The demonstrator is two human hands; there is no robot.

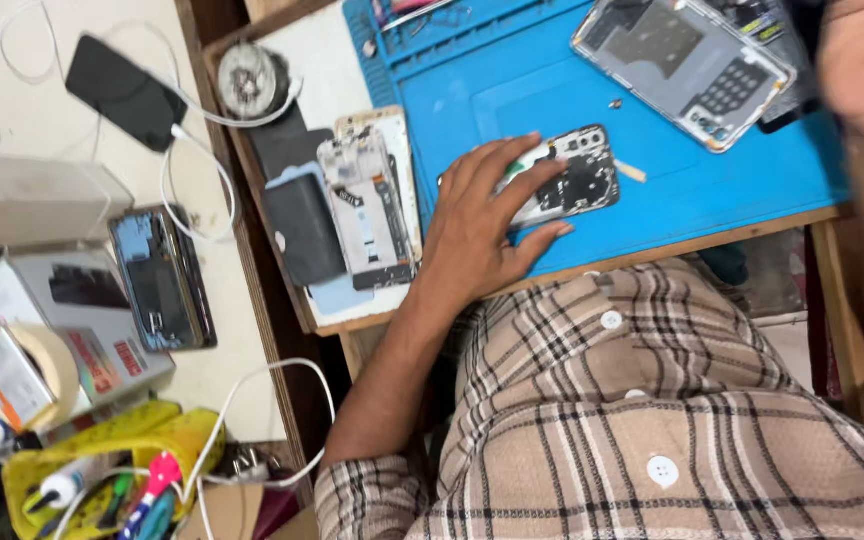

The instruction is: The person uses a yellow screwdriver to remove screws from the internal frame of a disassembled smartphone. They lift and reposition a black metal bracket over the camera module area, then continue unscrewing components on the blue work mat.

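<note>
The left hand point(482, 225) was laid flat, its fingers point(512, 160) spread and pressed down on an opened phone point(572, 185) with its circuit board bared; nothing was clasped, the phone only pinned to the blue repair mat point(512, 70) near the mat's near edge. The thumb was rested on the mat just below the phone. A small tan stick point(631, 171) lay just right of the phone. The right hand point(862, 55) was seen only in part, raised close to the camera at the far right; whether its fingers were closed or loose could not be told.

Farther out on the mat, a clear phone back cover point(687, 60) was lying tilted. Left of the mat, on the wooden bench point(672, 250), a white phone frame point(367, 210) and a dark grey case point(302, 225) were placed side by side. A round metal reel point(249, 80) was set at the far left corner of the bench. On the pale side table, a black phone point(124, 90) was plugged to a white cable point(192, 150), and a blue-framed phone point(162, 280) lay nearer. A yellow tray point(102, 465) of tools was seen at the near left. A checked shirt point(632, 420) filled the near foreground.
</note>
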